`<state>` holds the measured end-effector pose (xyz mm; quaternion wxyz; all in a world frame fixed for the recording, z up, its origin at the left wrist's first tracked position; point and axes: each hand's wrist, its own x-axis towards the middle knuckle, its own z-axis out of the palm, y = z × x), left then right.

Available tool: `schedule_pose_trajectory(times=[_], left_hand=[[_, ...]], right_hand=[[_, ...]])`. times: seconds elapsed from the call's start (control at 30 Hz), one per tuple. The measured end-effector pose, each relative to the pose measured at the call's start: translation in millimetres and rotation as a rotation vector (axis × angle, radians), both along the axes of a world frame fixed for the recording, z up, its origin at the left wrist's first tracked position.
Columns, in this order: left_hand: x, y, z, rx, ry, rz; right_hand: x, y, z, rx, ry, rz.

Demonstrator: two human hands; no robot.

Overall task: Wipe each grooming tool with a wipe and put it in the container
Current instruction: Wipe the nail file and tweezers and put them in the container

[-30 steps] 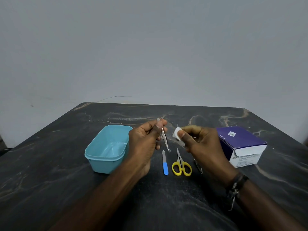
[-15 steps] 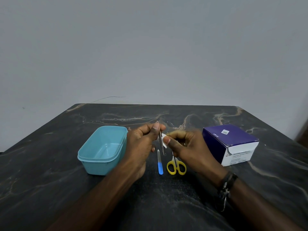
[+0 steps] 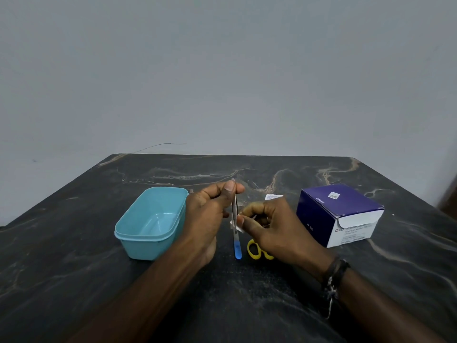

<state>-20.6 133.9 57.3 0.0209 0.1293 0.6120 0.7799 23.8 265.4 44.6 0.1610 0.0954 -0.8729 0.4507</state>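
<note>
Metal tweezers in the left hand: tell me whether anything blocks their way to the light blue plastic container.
Nothing visible does. The thin metal tweezers are held above the table, and only the left hand holding them lies toward the open light blue plastic container.

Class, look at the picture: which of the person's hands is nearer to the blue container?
Left. The left hand sits right beside the blue container, gripping the tweezers; the right hand is farther off, beyond the tweezers, pinching the wipe.

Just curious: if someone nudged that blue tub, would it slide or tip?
The tub looks like thin plastic and is empty, so it is probably light and would slide on the smooth table. Its broad, low shape makes tipping unlikely.
</note>
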Motion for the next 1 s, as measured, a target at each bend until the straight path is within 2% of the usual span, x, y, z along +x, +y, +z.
schedule_pose_trajectory(times=[0.27,0.5,0.77,1.0], left_hand=[[4.3,4.2,-1.9,0.005,0.001,-0.069],[1.1,1.4,0.5,0.048,-0.017,-0.011],[3.9,5.1,-3.1,0.034,0.003,-0.104],[0.2,2.7,-1.6,0.052,-0.029,-0.029]], right_hand=[[0.6,0.4,2.0,-0.119,0.065,-0.051],[0.9,0.9,-0.5,0.054,-0.015,-0.002],[1.4,0.6,2.8,-0.102,0.085,-0.059],[1.8,1.2,0.8,0.056,-0.039,0.008]])
